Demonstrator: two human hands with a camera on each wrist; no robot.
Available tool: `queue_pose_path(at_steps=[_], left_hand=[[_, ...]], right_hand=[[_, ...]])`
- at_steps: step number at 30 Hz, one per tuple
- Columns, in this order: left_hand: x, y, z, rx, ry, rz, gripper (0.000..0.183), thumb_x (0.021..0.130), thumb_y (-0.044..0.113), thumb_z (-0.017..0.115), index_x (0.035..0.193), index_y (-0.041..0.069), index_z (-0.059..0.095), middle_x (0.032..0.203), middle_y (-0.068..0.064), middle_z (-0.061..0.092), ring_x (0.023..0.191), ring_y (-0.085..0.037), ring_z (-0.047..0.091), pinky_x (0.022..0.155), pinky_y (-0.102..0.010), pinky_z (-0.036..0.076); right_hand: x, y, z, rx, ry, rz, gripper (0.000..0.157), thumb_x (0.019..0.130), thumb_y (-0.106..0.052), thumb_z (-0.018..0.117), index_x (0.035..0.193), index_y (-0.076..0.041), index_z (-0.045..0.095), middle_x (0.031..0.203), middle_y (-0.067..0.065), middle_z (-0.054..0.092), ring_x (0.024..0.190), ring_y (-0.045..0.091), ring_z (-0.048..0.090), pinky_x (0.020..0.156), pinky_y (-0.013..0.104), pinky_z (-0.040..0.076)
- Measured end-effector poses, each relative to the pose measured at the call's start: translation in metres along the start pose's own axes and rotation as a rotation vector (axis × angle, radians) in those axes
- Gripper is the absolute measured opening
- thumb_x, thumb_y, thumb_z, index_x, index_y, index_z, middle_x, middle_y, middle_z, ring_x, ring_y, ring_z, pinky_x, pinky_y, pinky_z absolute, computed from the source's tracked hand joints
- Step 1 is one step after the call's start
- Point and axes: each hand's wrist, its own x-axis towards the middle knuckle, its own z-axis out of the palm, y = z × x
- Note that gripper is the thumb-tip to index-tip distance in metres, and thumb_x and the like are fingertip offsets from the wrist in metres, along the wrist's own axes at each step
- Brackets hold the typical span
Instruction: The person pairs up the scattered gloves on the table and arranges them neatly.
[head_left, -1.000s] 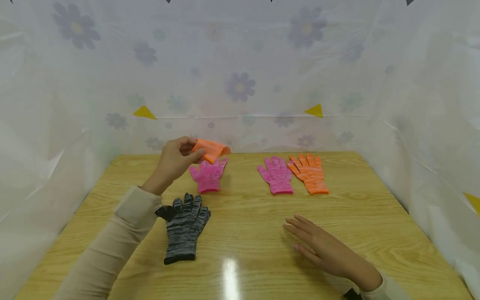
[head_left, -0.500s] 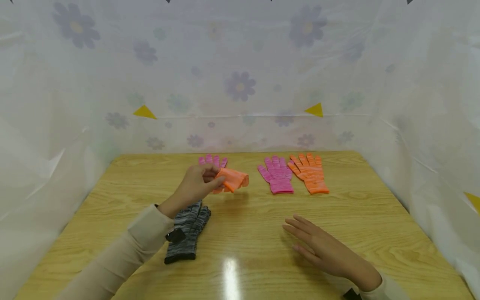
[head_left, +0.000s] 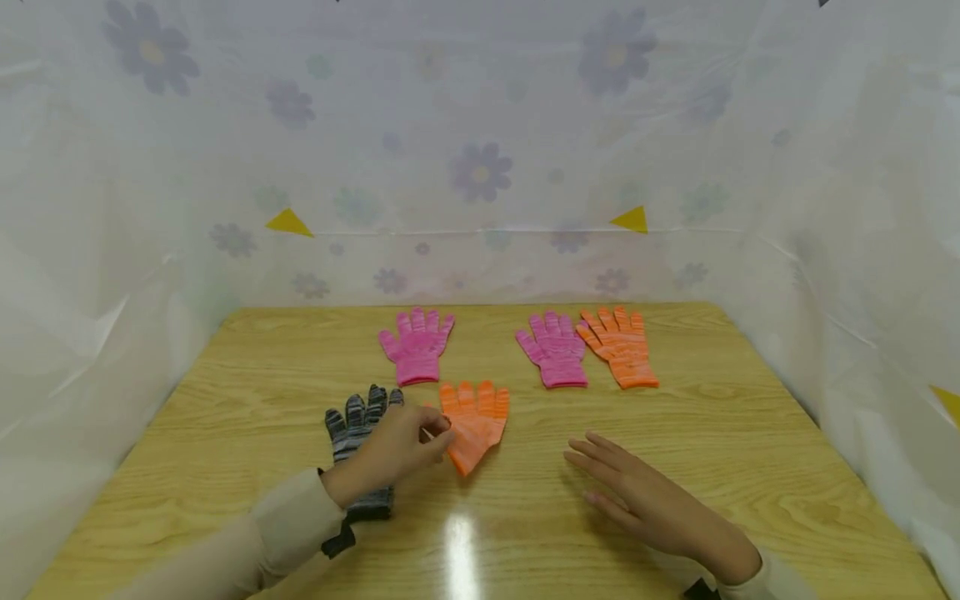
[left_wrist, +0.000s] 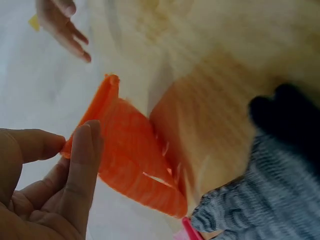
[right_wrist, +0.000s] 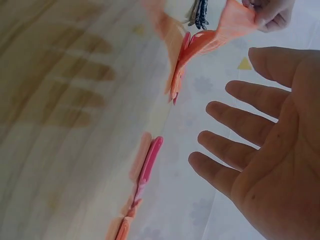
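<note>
My left hand [head_left: 401,446] pinches the cuff edge of an orange knit glove [head_left: 472,429] between thumb and fingertips. In the left wrist view the raised cuff of this orange glove [left_wrist: 130,150] slopes down from the pinch toward the table. Its fingers point to the far side, right at the tabletop in the right wrist view. Beneath my left hand and wrist lies a black-and-grey glove [head_left: 348,429], partly covered by them. My right hand [head_left: 652,500] hovers over the right half of the table, fingers straight and holding nothing; the right wrist view shows its palm [right_wrist: 280,170].
Toward the back lie a pink glove [head_left: 417,348] on the left, another pink glove [head_left: 557,354] right of centre, and a second orange glove [head_left: 624,350] whose thumb meets that pink one. White flowered sheeting [head_left: 480,108] walls in the wooden table [head_left: 712,400] on three sides.
My left hand has brought the orange glove from the back left toward me and lower; its folded fingers have unfolded onto the table beside the black-and-grey glove. The right hand has stayed put.
</note>
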Motion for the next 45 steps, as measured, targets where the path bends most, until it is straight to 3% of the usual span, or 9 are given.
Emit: queue_pose_path(at_steps=[6, 11, 19, 26, 34, 45], left_hand=[[-0.011, -0.006, 0.008, 0.124, -0.034, -0.02, 0.02, 0.092, 0.019, 0.063, 0.078, 0.01, 0.073, 0.079, 0.0, 0.071, 0.062, -0.006, 0.06, 0.058, -0.024, 0.051], [-0.019, -0.006, 0.017, 0.128, -0.073, -0.061, 0.025, 0.092, 0.018, 0.063, 0.068, 0.011, 0.069, 0.061, 0.008, 0.06, 0.048, -0.003, 0.043, 0.047, -0.021, 0.039], [-0.02, -0.016, 0.033, 0.157, -0.121, -0.104, 0.035, 0.09, 0.02, 0.063, 0.056, 0.017, 0.054, 0.051, 0.011, 0.043, 0.044, -0.002, 0.036, 0.041, -0.019, 0.03], [-0.017, -0.014, 0.036, 0.239, -0.099, -0.08, 0.034, 0.088, 0.018, 0.064, 0.058, 0.017, 0.05, 0.052, 0.01, 0.043, 0.046, -0.003, 0.038, 0.042, -0.02, 0.033], [-0.014, -0.014, 0.04, 0.288, -0.126, -0.089, 0.032, 0.088, 0.021, 0.065, 0.059, 0.016, 0.053, 0.052, 0.01, 0.045, 0.046, -0.003, 0.04, 0.041, -0.021, 0.035], [-0.014, -0.015, 0.042, 0.29, -0.127, -0.062, 0.033, 0.087, 0.019, 0.065, 0.058, 0.016, 0.051, 0.05, 0.011, 0.041, 0.045, -0.002, 0.037, 0.041, -0.02, 0.033]], right_hand=[[0.001, 0.0, 0.001, 0.003, -0.025, -0.018, 0.049, 0.096, -0.023, 0.059, 0.141, -0.01, 0.047, 0.143, 0.011, 0.048, 0.132, 0.035, 0.042, 0.095, 0.053, 0.045], [0.002, 0.0, 0.001, 0.007, -0.034, -0.017, 0.048, 0.096, -0.024, 0.059, 0.141, -0.009, 0.048, 0.143, 0.011, 0.048, 0.132, 0.036, 0.042, 0.096, 0.054, 0.044], [0.003, -0.002, 0.001, 0.011, -0.034, -0.028, 0.049, 0.095, -0.022, 0.06, 0.14, -0.009, 0.048, 0.142, 0.011, 0.049, 0.131, 0.036, 0.043, 0.095, 0.054, 0.045], [0.004, -0.002, 0.001, 0.012, -0.042, -0.035, 0.049, 0.095, -0.022, 0.061, 0.14, -0.008, 0.049, 0.142, 0.012, 0.049, 0.13, 0.037, 0.043, 0.095, 0.053, 0.045], [0.005, -0.002, 0.001, 0.037, -0.066, -0.029, 0.048, 0.096, -0.023, 0.058, 0.14, -0.007, 0.048, 0.142, 0.012, 0.049, 0.131, 0.037, 0.043, 0.095, 0.054, 0.045], [0.005, -0.002, 0.003, 0.048, -0.093, -0.01, 0.048, 0.097, -0.025, 0.056, 0.141, -0.007, 0.048, 0.143, 0.012, 0.048, 0.133, 0.036, 0.041, 0.096, 0.055, 0.044]])
